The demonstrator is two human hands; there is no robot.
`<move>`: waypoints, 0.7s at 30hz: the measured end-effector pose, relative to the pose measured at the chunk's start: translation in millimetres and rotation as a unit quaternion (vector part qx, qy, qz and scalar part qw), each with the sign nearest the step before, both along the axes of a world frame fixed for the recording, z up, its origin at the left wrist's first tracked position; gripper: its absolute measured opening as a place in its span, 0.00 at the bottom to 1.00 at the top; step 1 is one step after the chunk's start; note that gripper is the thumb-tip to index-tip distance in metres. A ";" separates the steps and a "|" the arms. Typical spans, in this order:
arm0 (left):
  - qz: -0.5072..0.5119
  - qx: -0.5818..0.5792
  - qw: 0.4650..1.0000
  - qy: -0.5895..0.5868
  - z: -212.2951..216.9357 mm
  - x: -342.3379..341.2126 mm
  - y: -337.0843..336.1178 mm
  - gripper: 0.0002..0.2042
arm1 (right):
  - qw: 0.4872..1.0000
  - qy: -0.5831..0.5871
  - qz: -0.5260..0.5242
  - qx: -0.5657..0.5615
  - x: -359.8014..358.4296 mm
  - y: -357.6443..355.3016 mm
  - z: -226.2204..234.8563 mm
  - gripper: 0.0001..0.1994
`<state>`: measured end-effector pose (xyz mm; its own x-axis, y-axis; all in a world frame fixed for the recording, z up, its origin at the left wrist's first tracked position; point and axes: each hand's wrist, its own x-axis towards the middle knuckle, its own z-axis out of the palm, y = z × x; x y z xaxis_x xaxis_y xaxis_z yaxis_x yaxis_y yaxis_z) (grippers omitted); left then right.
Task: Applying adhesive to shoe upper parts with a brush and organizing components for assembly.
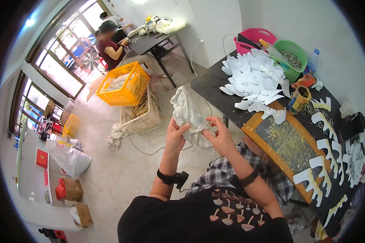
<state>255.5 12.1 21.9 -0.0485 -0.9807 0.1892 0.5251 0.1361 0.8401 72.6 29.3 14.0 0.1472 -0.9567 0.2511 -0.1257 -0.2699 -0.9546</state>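
Note:
In front of my body, above the floor, I hold up a white crumpled bag [184, 106] that looks thin and partly see-through. My left hand [176, 131] grips its left side, thumb laid over a gathered part. On the other side, my right hand [220, 135] pinches the lower right edge between thumb and fingers. A bunched fold runs between the two hands. The bag's upper part stands above my fingers, and its lower part hangs between my wrists. What it contains, if anything, I cannot make out.
The dark table [209, 83] at right bears a pile of white cut pieces [251, 75], a wood-framed board [286, 139], a can [299, 99], and pink [267, 35] and green baskets [290, 77]. Stacked yellow [127, 87] and cream crates [144, 124] stand ahead. Two people sit beyond.

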 end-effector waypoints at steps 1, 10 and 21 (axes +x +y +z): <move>-0.011 0.015 1.000 0.003 0.0 0.6 0.3 0.23 | 1.000 0.000 0.004 -0.002 0.7 -1.9 -3.1 0.18; -0.039 0.062 0.996 0.055 -12.7 3.8 -1.5 0.13 | 0.981 -0.155 0.060 0.105 11.3 -0.6 -20.9 0.19; -0.087 0.055 0.995 -0.008 -9.6 0.4 -5.4 0.20 | 0.892 -0.297 0.235 0.246 5.9 9.7 -6.8 0.19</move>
